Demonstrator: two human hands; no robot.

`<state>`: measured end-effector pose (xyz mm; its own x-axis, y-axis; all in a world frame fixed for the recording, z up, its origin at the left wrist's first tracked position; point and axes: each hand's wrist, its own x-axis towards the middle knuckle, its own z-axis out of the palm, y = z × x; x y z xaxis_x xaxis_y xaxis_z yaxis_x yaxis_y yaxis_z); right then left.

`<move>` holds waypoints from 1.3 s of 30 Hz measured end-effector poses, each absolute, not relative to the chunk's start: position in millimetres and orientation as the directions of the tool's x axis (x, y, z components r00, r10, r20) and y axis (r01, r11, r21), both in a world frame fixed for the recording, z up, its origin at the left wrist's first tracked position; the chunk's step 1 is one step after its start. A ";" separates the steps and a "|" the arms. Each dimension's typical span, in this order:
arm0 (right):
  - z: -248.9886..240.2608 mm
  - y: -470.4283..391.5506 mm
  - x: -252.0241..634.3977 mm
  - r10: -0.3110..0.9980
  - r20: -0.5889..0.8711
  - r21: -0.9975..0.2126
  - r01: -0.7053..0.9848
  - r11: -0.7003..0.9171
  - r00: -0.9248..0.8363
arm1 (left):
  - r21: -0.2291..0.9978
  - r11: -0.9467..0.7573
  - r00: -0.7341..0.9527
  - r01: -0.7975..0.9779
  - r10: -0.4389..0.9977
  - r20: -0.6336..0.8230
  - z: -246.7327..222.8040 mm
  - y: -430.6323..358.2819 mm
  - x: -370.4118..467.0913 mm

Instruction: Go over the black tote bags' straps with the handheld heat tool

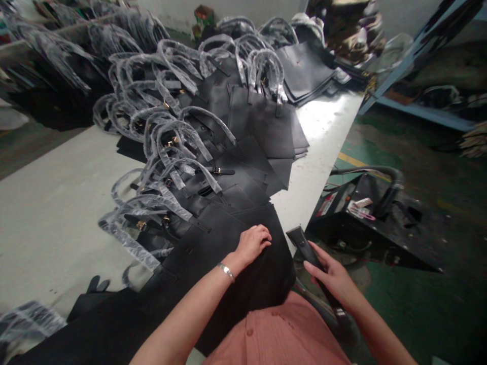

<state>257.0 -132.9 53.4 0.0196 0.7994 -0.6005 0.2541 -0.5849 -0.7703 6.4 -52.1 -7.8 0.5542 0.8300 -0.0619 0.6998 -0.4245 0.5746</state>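
Black leather bag panels [224, 243] lie in an overlapping stack on the pale table, many with handles wrapped in clear plastic [133, 238]. My left hand [252, 244], with a silver bracelet at the wrist, rests on the nearest panel; its fingers are curled, and whether they pinch anything is hidden. To the right, just past the panels' edge, my right hand [329, 274] is wrapped round a black handheld tool [302, 244] with a wide flat end pointing up and left. A hose-like part runs from the tool down beside my body.
The pale table [57, 203] extends left and to the back. At right, a black machine [373, 218] with a thick hose stands low beside the table. Behind it is a blue shelf frame [422, 111]. More wrapped bags [57, 50] are piled at the upper left.
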 end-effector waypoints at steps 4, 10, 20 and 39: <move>52.1 -132.5 256.0 0.797 -0.604 -0.767 0.263 -0.586 0.014 | 0.417 -0.542 0.625 0.730 0.776 -0.088 -4.4 -53.8 16.9; 48.5 -131.9 256.9 0.809 -0.587 -0.780 0.256 -0.570 0.013 | 0.370 -0.501 0.598 0.782 0.772 -0.217 -0.4 -60.7 27.6; 58.8 -125.1 248.5 0.802 -0.597 -0.778 0.241 -0.580 0.003 | 0.665 -0.229 0.536 0.711 0.789 -0.300 16.9 -59.9 16.4; 71.4 -113.0 239.3 0.641 -0.717 -0.689 0.419 -0.592 -0.273 | 0.383 -0.303 0.285 0.873 0.953 0.104 -18.9 -135.3 -17.3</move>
<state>239.3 -113.0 71.4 -0.2731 0.6411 -0.7172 0.4186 -0.5921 -0.6887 -17.3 -135.3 -18.9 0.2851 0.9528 0.1040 0.8727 -0.3030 0.3830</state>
